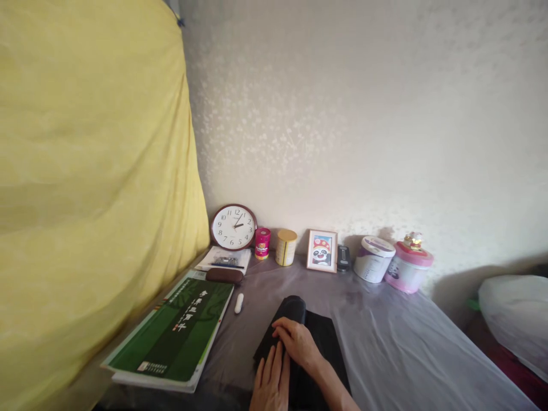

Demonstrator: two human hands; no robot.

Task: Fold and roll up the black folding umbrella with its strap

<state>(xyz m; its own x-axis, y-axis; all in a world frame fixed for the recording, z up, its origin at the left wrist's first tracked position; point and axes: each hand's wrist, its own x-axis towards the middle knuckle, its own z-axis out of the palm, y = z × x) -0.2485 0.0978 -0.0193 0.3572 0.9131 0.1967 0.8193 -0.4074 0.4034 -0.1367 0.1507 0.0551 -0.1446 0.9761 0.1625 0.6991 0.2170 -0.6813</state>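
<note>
A piece of black cloth (327,337) lies on the table in front of me, its left part folded over into a thick, rounded layer. My left hand (270,379) is laid flat on the near left of this fold, fingers stretched out and pointing away from me. Just beyond it, my right hand (299,344) reaches across from the right with bent fingers closed on the top of the fold. The two hands are very close together. Part of the cloth is hidden under my hands and right forearm.
To the left lie a green book (180,331), a brown case (225,276) and a small white object (238,303). Along the wall stand a clock (226,231), a pink can (262,244), a yellow-lidded can (286,251), a picture frame (322,268) and two tubs (373,265). A yellow curtain (94,171) hangs left.
</note>
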